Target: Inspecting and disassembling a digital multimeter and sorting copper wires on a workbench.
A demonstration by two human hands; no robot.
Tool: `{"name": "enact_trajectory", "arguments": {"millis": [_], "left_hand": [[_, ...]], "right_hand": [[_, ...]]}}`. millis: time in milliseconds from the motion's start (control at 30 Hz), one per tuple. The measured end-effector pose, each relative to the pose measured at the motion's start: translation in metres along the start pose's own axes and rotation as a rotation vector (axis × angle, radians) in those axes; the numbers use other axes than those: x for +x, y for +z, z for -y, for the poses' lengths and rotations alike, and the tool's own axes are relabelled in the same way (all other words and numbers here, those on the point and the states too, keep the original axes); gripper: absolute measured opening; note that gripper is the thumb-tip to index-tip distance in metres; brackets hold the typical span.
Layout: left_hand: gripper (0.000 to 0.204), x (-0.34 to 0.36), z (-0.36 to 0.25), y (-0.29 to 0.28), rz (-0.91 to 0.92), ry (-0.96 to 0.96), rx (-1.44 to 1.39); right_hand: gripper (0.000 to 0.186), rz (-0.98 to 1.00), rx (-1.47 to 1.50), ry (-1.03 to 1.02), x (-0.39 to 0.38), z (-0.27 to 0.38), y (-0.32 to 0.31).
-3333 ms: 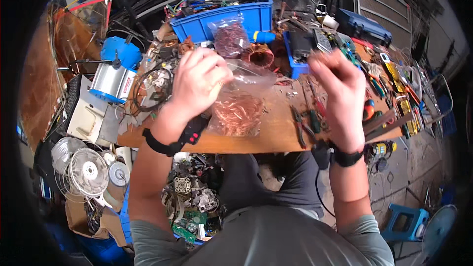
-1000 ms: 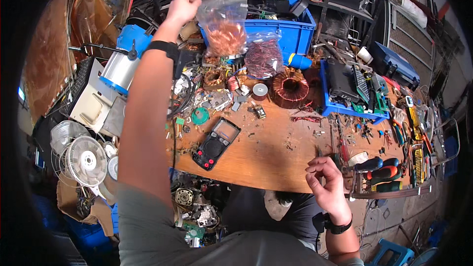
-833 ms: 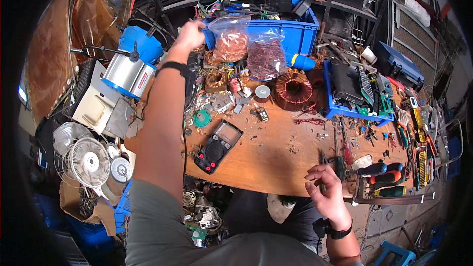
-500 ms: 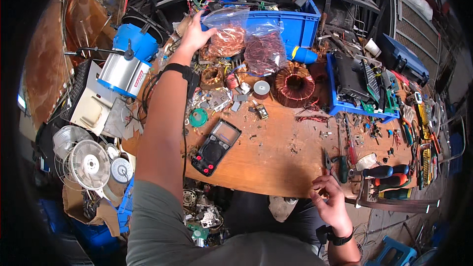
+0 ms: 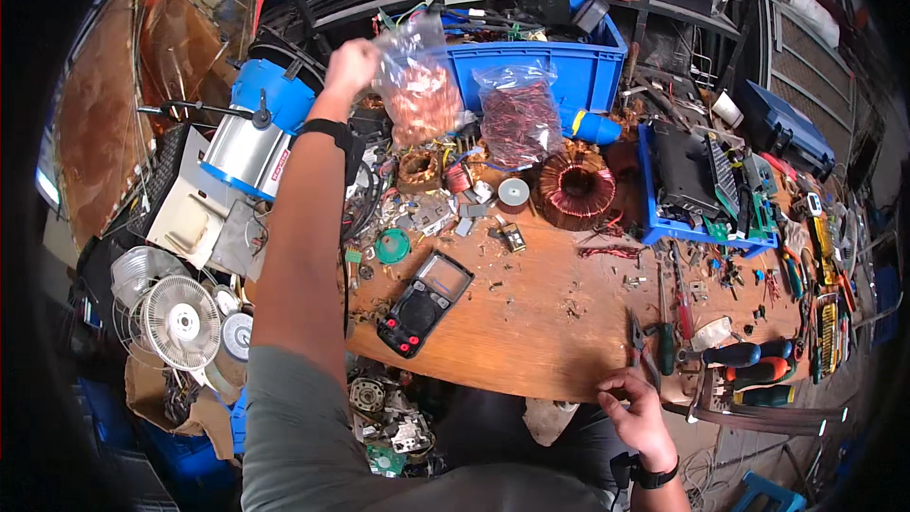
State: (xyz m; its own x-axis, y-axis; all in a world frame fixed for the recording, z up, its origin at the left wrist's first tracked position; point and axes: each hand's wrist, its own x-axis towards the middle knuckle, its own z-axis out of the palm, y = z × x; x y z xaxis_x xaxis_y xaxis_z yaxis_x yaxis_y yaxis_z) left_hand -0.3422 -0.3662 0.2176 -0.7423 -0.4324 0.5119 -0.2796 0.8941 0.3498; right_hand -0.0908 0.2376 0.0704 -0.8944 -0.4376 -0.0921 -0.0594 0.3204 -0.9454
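Observation:
My left hand (image 5: 352, 66) reaches to the back of the wooden bench, its fingers closed on the top edge of a clear plastic bag of copper scraps (image 5: 422, 102). That bag hangs tilted, with blurred edges, in front of a blue crate. To its right stands a clear bag of dark red wire (image 5: 519, 121). My right hand (image 5: 641, 414) hovers at the bench's front edge, loosely curled with thumb and fingers apart, nothing seen in it. Closest to it are pliers (image 5: 642, 346) and a green-handled screwdriver (image 5: 666, 349).
A large copper coil (image 5: 575, 188) and a black multimeter casing (image 5: 426, 303) sit on the bench (image 5: 512, 341). Behind is the blue crate (image 5: 592, 66); at right, a blue tray (image 5: 654, 228) of electronics. Left are a blue-and-silver machine (image 5: 251, 128) and a white fan (image 5: 183, 322).
My left hand has closed on the copper-scrap bag and pulled its top leftward, tilting it. My right hand stays nearly still. The whole view has shifted slightly.

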Motion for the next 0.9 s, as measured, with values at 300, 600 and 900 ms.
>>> {"name": "enact_trajectory", "arguments": {"millis": [300,600,900], "left_hand": [[0.053,-0.059,-0.007,-0.001,0.215,0.154,-0.042],[0.047,-0.273,-0.039,-0.073,0.387,0.303,-0.238],[0.054,-0.211,-0.028,-0.047,0.078,0.126,-0.336]], "right_hand": [[0.013,0.095,-0.131,-0.128,-0.008,0.006,0.0],[0.015,-0.095,-0.125,-0.096,-0.03,-0.001,-0.007],[0.015,0.006,-0.158,-0.171,-0.052,-0.001,0.003]]}}
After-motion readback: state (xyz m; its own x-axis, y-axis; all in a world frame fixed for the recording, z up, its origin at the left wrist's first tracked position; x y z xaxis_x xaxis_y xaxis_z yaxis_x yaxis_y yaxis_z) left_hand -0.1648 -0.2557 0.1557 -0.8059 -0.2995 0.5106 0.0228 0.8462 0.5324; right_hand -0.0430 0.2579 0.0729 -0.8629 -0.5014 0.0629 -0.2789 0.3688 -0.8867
